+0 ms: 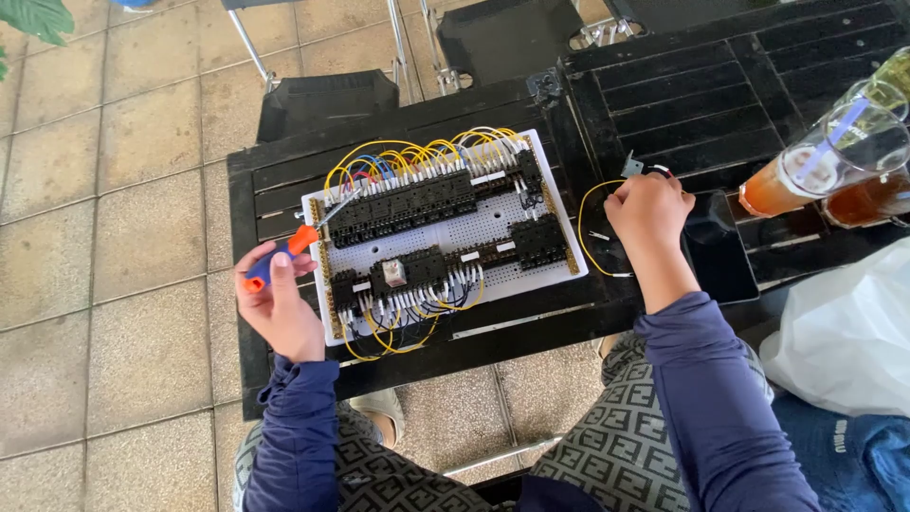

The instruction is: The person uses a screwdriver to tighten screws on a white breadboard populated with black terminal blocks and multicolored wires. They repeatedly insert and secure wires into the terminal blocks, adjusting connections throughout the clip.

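A white perforated panel (493,228) carrying rows of black relays and terminal blocks with yellow, blue and white wires lies on a black slatted table (664,104). My left hand (277,301) holds an orange and blue screwdriver (284,251), its shaft pointing at the panel's upper left corner. My right hand (648,210) rests on the table to the right of the panel, fingers closed around the end of a loose yellow wire (586,237). A small metal piece (631,168) lies just above that hand.
Two plastic cups of brown iced drink (806,175) stand at the table's right. A dark phone (716,248) lies beside my right wrist. A white plastic bag (844,332) sits at the lower right. Black chairs (327,100) stand behind the table on a tiled floor.
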